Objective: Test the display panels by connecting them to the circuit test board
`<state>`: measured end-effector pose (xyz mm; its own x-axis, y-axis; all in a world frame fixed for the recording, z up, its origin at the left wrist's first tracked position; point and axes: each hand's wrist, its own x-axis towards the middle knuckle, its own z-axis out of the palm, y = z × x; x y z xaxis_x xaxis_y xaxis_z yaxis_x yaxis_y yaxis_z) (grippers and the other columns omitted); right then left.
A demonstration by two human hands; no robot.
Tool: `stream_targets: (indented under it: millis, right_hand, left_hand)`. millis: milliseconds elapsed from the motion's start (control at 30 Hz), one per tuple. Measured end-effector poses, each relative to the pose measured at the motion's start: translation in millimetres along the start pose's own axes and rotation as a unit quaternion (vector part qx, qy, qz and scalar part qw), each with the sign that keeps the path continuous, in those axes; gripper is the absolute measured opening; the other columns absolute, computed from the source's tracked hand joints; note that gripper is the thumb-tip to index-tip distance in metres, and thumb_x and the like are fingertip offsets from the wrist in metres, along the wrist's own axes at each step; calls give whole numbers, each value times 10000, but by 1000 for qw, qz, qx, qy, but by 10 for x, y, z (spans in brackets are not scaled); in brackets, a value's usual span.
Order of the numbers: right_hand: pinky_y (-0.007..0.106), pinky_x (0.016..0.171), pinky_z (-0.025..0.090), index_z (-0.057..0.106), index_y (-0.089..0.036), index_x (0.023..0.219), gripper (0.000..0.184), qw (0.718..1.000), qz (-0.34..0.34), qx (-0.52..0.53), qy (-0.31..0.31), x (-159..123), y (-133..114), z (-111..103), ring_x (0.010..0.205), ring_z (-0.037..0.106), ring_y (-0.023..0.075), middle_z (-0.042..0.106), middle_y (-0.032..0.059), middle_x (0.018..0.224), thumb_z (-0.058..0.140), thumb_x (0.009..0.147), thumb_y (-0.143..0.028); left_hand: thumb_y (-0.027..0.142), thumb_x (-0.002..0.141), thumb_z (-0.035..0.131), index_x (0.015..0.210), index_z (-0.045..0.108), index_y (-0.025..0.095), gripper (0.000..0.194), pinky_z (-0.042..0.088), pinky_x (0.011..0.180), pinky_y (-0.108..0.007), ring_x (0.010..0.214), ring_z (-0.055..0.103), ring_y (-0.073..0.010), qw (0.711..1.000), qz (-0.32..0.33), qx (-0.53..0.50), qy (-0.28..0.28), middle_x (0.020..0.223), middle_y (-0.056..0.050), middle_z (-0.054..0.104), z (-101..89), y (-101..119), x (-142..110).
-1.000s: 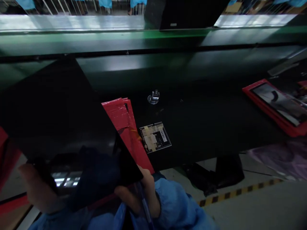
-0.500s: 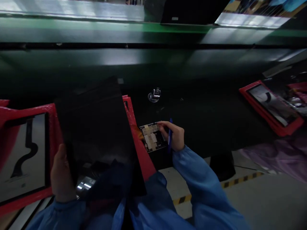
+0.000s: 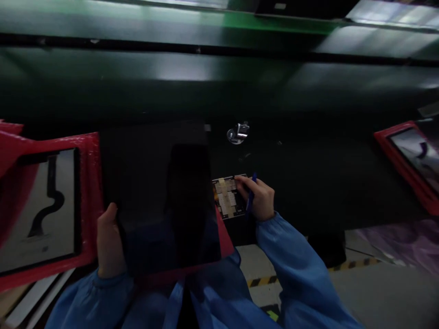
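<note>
Hands apart: left hand [image 3: 110, 244] clamps the dark panel [image 3: 151, 187], eight o'clock of centre, long axis pointing just shy of twelve; at its three o'clock, right hand [image 3: 263, 200] (blue pen [image 3: 250, 201] held too) reaches the circuit board's [image 3: 227, 200] one o'clock edge.

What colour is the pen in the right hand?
The pen is blue, seen best in the head view.

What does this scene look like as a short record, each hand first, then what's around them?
left hand: grips a dark glossy panel by its left edge
right hand: holds a blue pen, at the far right corner of a taped board
beyond board: small shiny metal piece
far left: red frame
far right: another red frame
</note>
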<state>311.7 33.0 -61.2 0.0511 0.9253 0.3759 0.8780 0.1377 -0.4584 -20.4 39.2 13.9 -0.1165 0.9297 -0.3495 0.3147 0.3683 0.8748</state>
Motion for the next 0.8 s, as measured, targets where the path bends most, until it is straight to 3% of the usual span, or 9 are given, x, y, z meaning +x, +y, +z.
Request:
stream_targets:
  millis: [100, 200, 367, 533, 667, 800]
  right_hand:
    - [300, 711, 587, 774, -174, 1007, 254, 1000, -12, -18, 3, -15, 21, 8, 769, 731, 205, 759, 97, 889, 560, 960, -302]
    - [291, 675, 583, 779, -174, 997, 262, 998, -40, -49, 22, -17, 43, 24, 743, 734, 205, 762, 89, 863, 564, 964, -321]
    - [276, 600, 545, 787, -163, 974, 270, 995, -70, -57, 51, -9, 58, 39, 664, 717, 200, 753, 85, 805, 578, 967, -333]
    - [278, 570, 527, 787, -169, 986, 215, 991, -102, -66, 51, 8, 39, 23, 664, 726, 223, 766, 116, 805, 616, 952, -297]
    - [283, 576, 526, 770, -201, 992, 194, 994, -73, -65, 47, 16, 4, 5, 644, 713, 214, 765, 99, 801, 596, 957, -279]
    - [315, 587, 538, 750, -165, 975, 202, 989, -25, -67, 130, -2, -137, -12, 627, 705, 228, 760, 103, 790, 607, 934, -301]
  left_hand:
    - [486, 922, 277, 1062, 708, 152, 562, 599, 765, -359, 956, 720, -250, 991, -67, -82, 79, 824, -39, 785, 68, 70, -35]
    - [466, 871, 358, 949, 706, 169, 464, 601, 810, -370, 1033, 710, -259, 974, -124, -165, 93, 886, -52, 786, 104, 112, -51]
    - [497, 817, 428, 816, 702, 202, 403, 607, 836, -350, 1128, 681, -270, 964, -91, -200, 148, 891, -35, 773, 143, 88, -37]
    - [470, 836, 414, 862, 724, 200, 411, 608, 846, -354, 1193, 650, -277, 963, -78, -202, 162, 953, -29, 773, 159, 75, -32]
    - [444, 861, 390, 978, 727, 193, 436, 607, 843, -360, 1190, 654, -270, 961, -104, -202, 155, 1072, -29, 764, 141, 108, -38]
    - [459, 902, 290, 1052, 710, 179, 526, 624, 734, -375, 1047, 715, -277, 969, -112, -181, 123, 950, -51, 770, 122, 96, -48]
